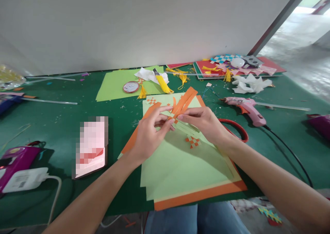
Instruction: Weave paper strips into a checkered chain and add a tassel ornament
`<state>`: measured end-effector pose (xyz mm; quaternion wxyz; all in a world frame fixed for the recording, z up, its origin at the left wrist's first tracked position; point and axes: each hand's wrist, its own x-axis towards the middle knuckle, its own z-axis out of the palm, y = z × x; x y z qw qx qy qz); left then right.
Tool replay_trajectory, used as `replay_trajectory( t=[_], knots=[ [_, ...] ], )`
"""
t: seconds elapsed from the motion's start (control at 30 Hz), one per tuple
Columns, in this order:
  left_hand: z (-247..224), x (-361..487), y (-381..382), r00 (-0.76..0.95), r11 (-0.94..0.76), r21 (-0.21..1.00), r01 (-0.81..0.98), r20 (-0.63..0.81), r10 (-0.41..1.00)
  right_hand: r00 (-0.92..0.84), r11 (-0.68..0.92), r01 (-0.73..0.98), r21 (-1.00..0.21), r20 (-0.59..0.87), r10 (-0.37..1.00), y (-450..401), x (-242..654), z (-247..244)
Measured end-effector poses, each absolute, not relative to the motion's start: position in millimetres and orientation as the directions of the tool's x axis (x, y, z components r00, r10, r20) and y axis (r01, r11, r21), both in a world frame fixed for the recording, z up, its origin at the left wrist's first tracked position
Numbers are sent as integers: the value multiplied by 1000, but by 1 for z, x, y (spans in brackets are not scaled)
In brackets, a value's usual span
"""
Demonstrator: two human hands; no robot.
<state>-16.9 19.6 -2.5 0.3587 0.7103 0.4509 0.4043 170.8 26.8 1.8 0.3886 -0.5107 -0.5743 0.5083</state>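
Orange paper strips fan up between my two hands, above a stack of papers. My left hand pinches their lower end between thumb and fingers. From the other side, my right hand grips the strips with thumb and index finger. Under both hands lie pale green sheets with orange sheets showing at the edges. A small orange-and-green woven paper piece rests on the green sheet just below my right hand. Another woven piece lies near the sheet's far left corner.
A pink glue gun with its cord lies right, beside a red ring-shaped band. A phone is at left. Farther back are a yellow utility knife, yellow tassels and a round tin. A purple device sits front left.
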Motion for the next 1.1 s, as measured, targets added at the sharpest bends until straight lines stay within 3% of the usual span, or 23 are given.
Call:
replay_trajectory(
  t=[1.1],
  knots=[
    [-3,-18,21,243,-318,899,302,251,937,-192,-32,146,-989,-60,980,28,169,-2]
  ],
)
